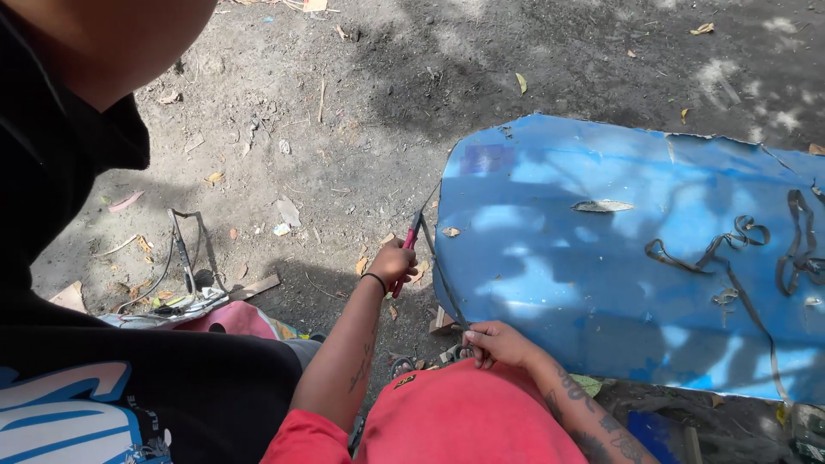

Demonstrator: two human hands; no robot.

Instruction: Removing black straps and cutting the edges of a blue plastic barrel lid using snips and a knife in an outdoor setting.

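Observation:
My left hand point(391, 262), with a dark band on its wrist, grips a red-handled cutting tool point(411, 239) at the left edge of a large blue sheet point(601, 258) lying on the dirt. A thin dark strip point(443, 279) runs along that edge, from the tool down to my right hand point(498, 342). My right hand pinches the strip's lower end just above my red clothing point(464, 421). Whether the tool's jaws are closed on the strip is not visible.
A person in a black top point(77, 361) leans in close at the left. Loose dark strips point(739, 236) lie curled on the right of the sheet, with a dry leaf point(601, 205). A wire tool point(185, 262) and scraps lie on the dirt point(344, 103) at the left.

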